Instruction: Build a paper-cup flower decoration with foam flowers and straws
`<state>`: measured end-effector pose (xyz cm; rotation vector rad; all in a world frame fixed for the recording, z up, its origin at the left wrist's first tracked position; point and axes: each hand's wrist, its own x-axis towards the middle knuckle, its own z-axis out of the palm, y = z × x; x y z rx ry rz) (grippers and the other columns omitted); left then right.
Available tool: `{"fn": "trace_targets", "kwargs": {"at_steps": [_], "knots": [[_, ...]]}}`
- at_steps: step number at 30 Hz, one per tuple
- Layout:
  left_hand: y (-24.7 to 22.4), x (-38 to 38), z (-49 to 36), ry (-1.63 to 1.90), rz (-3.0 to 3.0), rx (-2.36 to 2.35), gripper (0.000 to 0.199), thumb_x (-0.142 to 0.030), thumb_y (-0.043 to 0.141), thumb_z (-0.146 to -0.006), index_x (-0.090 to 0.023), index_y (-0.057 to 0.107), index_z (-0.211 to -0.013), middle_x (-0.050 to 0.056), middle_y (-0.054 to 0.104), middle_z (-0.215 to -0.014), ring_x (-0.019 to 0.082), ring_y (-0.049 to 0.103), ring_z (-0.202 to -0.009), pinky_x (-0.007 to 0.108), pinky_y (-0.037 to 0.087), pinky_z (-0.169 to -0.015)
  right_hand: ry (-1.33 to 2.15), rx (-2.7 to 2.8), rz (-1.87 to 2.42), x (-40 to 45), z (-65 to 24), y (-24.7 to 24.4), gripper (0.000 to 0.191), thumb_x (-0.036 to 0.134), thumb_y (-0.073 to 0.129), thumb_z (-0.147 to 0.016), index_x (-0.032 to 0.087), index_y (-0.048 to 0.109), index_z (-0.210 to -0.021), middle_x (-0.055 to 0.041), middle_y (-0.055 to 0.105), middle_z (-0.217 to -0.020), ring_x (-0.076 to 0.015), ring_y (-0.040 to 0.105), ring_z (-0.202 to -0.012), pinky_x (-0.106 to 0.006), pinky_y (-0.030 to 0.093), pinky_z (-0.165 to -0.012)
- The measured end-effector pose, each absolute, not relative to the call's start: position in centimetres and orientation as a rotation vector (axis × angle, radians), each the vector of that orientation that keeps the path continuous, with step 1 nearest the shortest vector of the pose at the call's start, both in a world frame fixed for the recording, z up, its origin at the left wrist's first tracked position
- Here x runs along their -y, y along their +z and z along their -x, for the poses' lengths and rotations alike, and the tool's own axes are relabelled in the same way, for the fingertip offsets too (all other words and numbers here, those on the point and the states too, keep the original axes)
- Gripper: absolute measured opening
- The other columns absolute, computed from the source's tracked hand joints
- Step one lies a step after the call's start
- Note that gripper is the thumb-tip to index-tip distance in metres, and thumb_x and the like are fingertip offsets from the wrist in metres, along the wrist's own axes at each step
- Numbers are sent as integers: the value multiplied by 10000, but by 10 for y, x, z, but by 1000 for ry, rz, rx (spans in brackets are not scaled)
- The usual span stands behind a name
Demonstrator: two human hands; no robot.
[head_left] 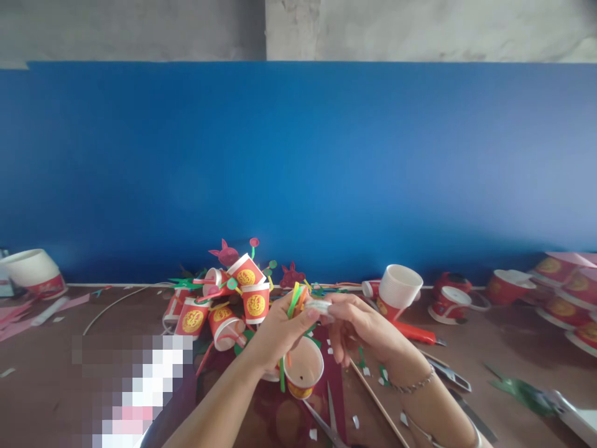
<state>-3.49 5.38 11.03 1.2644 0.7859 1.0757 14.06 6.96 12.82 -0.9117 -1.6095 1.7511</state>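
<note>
My left hand (pixel 284 330) is closed round narrow green strips (pixel 293 302) and an orange strip (pixel 302 297) that stick up past the fingers. Between both hands is a small white piece (pixel 318 305), too blurred to name. My right hand (pixel 361 320) pinches its right end with bent fingers. Just below the hands stands a red and white paper cup (pixel 304 364) with its mouth facing me. A long green strip (pixel 282 373) hangs down at the cup's left side. Under the cup lie scissors (pixel 329 426), partly out of frame.
Several decorated paper cups (pixel 255 303) are heaped at the back left of the table (pixel 56 379). Stacked white cups (pixel 400 289) stand behind my right hand. A wooden stick (pixel 379 401), an orange-handled tool (pixel 416 331), a green tool (pixel 527 393) and paper scraps lie right. A blue panel (pixel 298 162) closes the back.
</note>
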Motion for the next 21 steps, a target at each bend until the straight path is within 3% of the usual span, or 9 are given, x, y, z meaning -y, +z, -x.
{"fn": "trace_targets", "kwargs": {"at_steps": [5, 14, 21], "knots": [[122, -50, 38, 1048, -1548, -924, 330, -402, 680, -741, -174, 622, -974, 19, 615, -816, 154, 525, -759, 253, 414, -684, 1582, 1714, 1062, -70, -136, 128, 218, 348, 520, -811, 163, 571, -708, 24, 602, -394, -91, 534, -318, -139, 284, -302], [119, -52, 43, 1085, -1499, -795, 252, -381, 672, -756, -164, 552, -798, -46, 453, -670, 89, 395, -625, 211, 344, -587, 1779, 1612, 855, -66, -140, 131, 215, 334, 517, -789, 133, 592, -791, -7, 635, -422, -90, 500, -297, -144, 255, -293], [114, -54, 42, 1105, -1426, -732, 304, -432, 669, -751, -163, 567, -852, -13, 517, -718, 105, 464, -668, 235, 396, -648, 1795, 1593, 764, -66, -139, 129, 228, 354, 527, -822, 136, 593, -803, -13, 656, -447, -96, 532, -319, -143, 265, -302]]}}
